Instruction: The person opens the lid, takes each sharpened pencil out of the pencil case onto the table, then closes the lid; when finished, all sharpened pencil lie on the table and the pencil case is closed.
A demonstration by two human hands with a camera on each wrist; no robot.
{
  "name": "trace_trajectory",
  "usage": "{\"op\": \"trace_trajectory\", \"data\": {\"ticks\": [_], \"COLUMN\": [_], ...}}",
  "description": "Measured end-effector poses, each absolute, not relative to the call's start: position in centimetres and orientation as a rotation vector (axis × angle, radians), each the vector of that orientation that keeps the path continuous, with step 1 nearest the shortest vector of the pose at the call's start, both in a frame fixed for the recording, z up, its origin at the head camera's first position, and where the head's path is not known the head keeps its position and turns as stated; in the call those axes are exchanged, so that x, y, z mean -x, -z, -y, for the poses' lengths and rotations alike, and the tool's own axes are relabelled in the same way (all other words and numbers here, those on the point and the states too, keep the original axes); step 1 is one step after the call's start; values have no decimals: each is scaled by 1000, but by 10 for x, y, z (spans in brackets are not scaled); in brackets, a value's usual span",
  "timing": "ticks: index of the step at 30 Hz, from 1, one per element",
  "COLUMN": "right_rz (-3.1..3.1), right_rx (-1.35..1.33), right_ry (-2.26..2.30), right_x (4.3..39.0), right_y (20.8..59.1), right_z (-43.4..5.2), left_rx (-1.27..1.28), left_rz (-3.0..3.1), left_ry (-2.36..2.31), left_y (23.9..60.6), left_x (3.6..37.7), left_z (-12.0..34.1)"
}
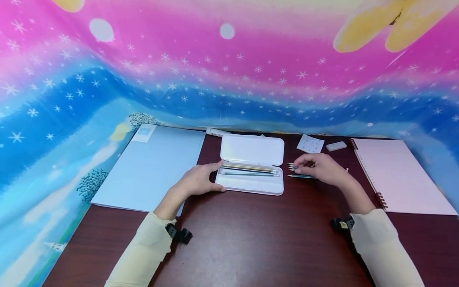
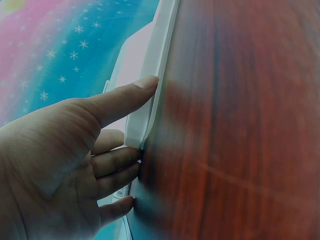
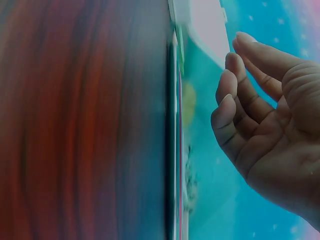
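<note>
A white pencil case (image 1: 251, 190) lies with its lid raised at the back. Several pencils (image 1: 247, 169) rest side by side in its tray, golden and green ones among them. My left hand (image 1: 197, 179) grips the case's left end, thumb (image 2: 125, 102) on the front wall and fingers at the side and back corner. Right of the case lie several loose pencils with tips pointing left, including a dark green pencil (image 1: 297, 175). Just over them is my right hand (image 1: 322, 169), fingers loosely bent. The right wrist view shows nothing between those fingers (image 3: 227, 112).
A pale blue folder (image 1: 150, 171) lies on the left and a spiral notebook (image 1: 405, 175) on the right. At the back are a white marker-like tube (image 1: 216, 132), a patterned paper square (image 1: 310, 144) and a white eraser (image 1: 336, 146). A printed cloth (image 1: 229, 79) hangs behind the table.
</note>
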State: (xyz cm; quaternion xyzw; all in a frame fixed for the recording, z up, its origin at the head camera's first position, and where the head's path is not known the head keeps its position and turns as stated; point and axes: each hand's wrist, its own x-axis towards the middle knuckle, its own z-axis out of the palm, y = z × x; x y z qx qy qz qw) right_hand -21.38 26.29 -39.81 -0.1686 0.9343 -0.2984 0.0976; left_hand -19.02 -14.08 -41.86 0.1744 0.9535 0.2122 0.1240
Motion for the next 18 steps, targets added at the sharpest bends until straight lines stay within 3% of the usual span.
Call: {"op": "trace_trajectory", "data": {"ticks": [18], "right_rz": [-2667], "right_rx": [742], "right_ry": [705], "right_x": [214], "right_y": [401], "right_z": [-197], "left_rx": [-511], "left_rz": [-2782], "left_ry": [-621], "left_y": [419], "left_x": [190], "left_z": [141]}}
